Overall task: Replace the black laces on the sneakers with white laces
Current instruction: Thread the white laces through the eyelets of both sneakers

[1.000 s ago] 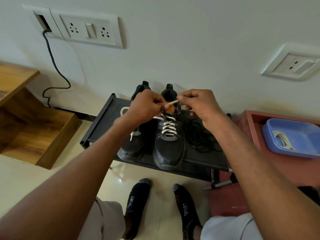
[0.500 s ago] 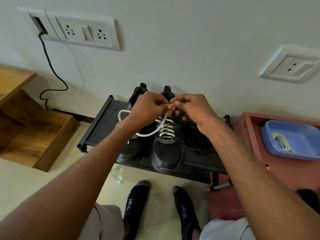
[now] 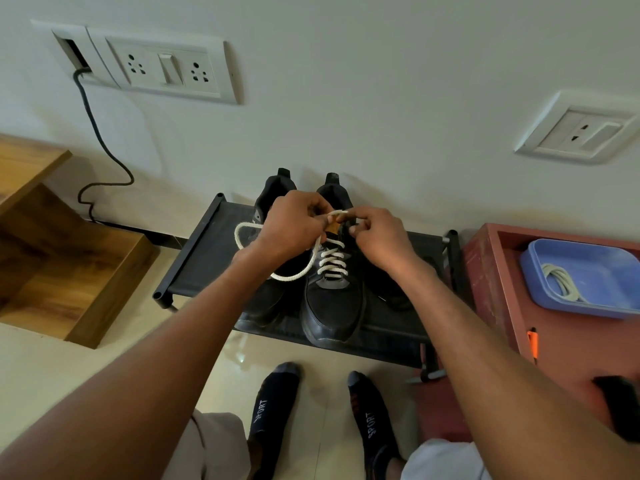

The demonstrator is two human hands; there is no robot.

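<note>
Two black sneakers stand side by side on a low black rack [image 3: 204, 258]. The right sneaker [image 3: 332, 306] has a white lace [image 3: 330, 259] crossed through its eyelets. The left sneaker [image 3: 266, 303] is partly hidden under my left forearm. My left hand [image 3: 294, 226] and my right hand [image 3: 377, 237] meet above the right sneaker's tongue, both pinching the white lace ends. A slack loop of white lace [image 3: 294, 277] hangs below my left hand. A loose black lace [image 3: 391, 299] lies on the rack to the right of the sneakers.
A red-brown cabinet [image 3: 485, 271] at the right carries a blue tray [image 3: 609, 306] with another white lace [image 3: 561, 282] in it. A wooden shelf unit [image 3: 69, 265] stands at the left. My socked feet [image 3: 277, 410] are on the tiled floor under the rack.
Both hands have dropped closer to the right sneaker's tongue. The white lace, held taut between the hands a second ago, now hangs in a slack loop under my left hand.
</note>
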